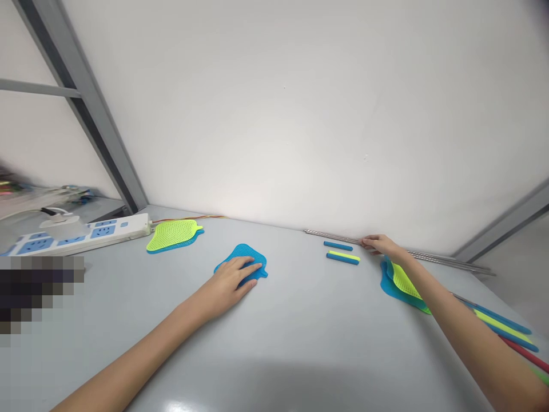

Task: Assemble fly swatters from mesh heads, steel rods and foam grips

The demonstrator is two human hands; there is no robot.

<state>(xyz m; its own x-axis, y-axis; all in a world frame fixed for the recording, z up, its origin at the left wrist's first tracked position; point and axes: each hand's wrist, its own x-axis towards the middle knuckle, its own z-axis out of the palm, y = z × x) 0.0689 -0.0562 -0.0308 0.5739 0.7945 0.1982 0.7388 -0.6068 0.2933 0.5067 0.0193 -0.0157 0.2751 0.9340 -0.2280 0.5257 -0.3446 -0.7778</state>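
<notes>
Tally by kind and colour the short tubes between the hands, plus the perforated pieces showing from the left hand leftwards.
Blue short tubes: 2
Yellow-green short tube: 1
Blue perforated pieces: 2, one partly under the left hand
Yellow-green perforated piece: 1
Total visible: 6

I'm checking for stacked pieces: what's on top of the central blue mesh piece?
The left hand lies on the blue mesh piece. The piece's far edge and tab show; the hand hides much of the rest, and anything underneath is covered.
</notes>
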